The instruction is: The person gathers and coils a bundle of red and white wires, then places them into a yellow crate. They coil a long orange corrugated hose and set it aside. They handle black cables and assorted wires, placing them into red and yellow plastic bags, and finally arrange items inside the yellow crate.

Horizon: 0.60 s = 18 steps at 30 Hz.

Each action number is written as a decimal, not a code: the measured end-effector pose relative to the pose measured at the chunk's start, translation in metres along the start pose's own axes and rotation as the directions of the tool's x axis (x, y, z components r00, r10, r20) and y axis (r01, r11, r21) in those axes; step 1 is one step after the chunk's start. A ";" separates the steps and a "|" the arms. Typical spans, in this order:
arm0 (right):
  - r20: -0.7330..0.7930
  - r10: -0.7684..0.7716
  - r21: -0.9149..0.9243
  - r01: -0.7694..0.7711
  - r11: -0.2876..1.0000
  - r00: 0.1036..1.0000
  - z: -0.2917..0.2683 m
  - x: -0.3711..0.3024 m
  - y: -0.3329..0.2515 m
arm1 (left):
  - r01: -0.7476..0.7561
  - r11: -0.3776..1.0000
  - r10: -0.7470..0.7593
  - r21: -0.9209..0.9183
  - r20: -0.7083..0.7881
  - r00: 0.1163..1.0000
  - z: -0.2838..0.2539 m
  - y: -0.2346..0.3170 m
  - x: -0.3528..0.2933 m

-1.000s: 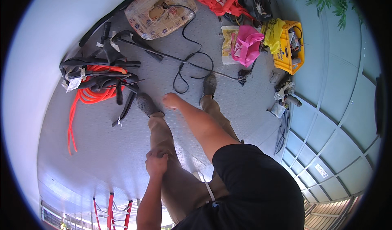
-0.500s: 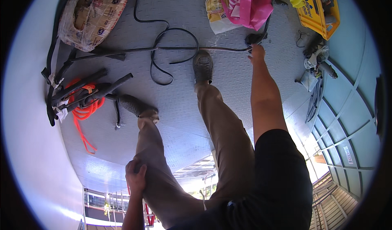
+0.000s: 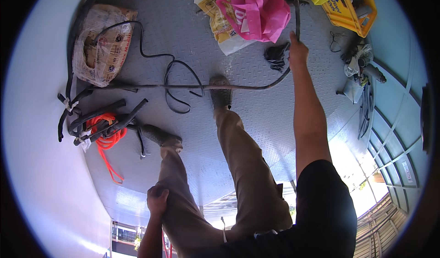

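Observation:
My right hand (image 3: 298, 54) is closed round a long thick dark cable (image 3: 256, 88). From that hand the cable runs up to the top edge; the other way it bends down and crosses the floor leftward at my right shoe (image 3: 221, 93). Beside the hand lies a crumpled black item (image 3: 276, 56), its kind unclear. My left hand (image 3: 157, 200) rests against my left trouser leg (image 3: 176, 175), fingers curled. Something dark shows between its thumb and fingers, too small to make out.
A thin black cable (image 3: 143, 52) loops from a plastic-wrapped package (image 3: 103, 47). Black tube pieces and an orange hose (image 3: 107, 141) lie by my left shoe. A pink bag (image 3: 259, 10), a yellow sack (image 3: 219, 22) and a yellow crate (image 3: 348, 13) stand ahead on the grey patterned floor.
My right hand has moved up the view with the cable, lifting and bending its right end. The view has shifted, so the floor things appear lower. My left hand stays at the leg.

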State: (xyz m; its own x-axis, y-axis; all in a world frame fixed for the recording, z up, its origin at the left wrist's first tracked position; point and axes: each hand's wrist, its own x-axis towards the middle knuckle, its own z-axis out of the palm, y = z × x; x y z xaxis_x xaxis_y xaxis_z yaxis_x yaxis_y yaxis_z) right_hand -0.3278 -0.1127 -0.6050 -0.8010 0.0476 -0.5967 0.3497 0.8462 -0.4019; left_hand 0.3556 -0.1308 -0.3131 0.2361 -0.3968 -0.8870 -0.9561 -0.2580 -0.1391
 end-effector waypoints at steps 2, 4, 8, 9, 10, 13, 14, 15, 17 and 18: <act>-0.129 -0.131 -0.155 0.111 0.982 0.983 -0.022 -0.050 0.013 | 0.040 0.998 -0.041 0.047 0.017 0.999 0.007 0.002 -0.002; -0.167 -0.110 -0.064 0.100 0.993 0.980 -0.056 -0.103 0.024 | -0.012 0.999 0.010 0.052 0.052 0.999 0.012 0.005 -0.005; -0.100 -0.090 0.250 0.112 0.962 0.991 -0.122 -0.200 0.023 | -0.044 0.995 0.039 0.086 0.054 0.998 0.007 0.012 -0.020; -0.069 -0.092 0.317 0.109 0.942 0.993 -0.135 -0.219 0.014 | -0.082 0.994 0.081 0.068 0.018 0.997 0.001 0.013 -0.027; -0.048 -0.193 0.335 0.198 0.921 0.980 -0.145 -0.235 0.000 | -0.121 0.991 0.121 0.058 -0.001 0.993 -0.006 0.015 -0.031; -0.008 -0.474 0.356 0.445 0.822 0.881 -0.171 -0.266 -0.063 | -0.219 0.962 0.219 -0.163 -0.018 0.976 -0.033 0.012 -0.050; 0.027 -0.551 0.388 0.499 0.775 0.834 -0.184 -0.279 -0.086 | -0.218 0.954 0.214 -0.207 -0.040 0.976 -0.042 0.009 -0.056; 0.041 -0.629 0.380 0.570 0.729 0.777 -0.192 -0.289 -0.115 | -0.246 0.937 0.230 -0.249 -0.091 0.969 -0.051 0.007 -0.060; 0.045 -0.778 0.428 0.692 0.582 0.627 -0.208 -0.315 -0.181 | -0.278 0.897 0.248 -0.344 -0.130 0.960 -0.067 -0.005 -0.070; 0.020 -0.853 0.451 0.757 0.473 0.521 -0.214 -0.331 -0.217 | -0.297 0.871 0.259 -0.391 -0.147 0.954 -0.072 -0.011 -0.075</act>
State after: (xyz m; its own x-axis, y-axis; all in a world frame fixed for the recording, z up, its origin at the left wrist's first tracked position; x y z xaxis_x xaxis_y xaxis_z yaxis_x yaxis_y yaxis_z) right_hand -0.2422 -0.1988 -0.1713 -0.7066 -0.7074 0.0181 -0.2219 0.1971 -0.9549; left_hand 0.3607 -0.1618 -0.2132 0.0029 -0.5753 -0.8180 -0.8353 -0.4511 0.3143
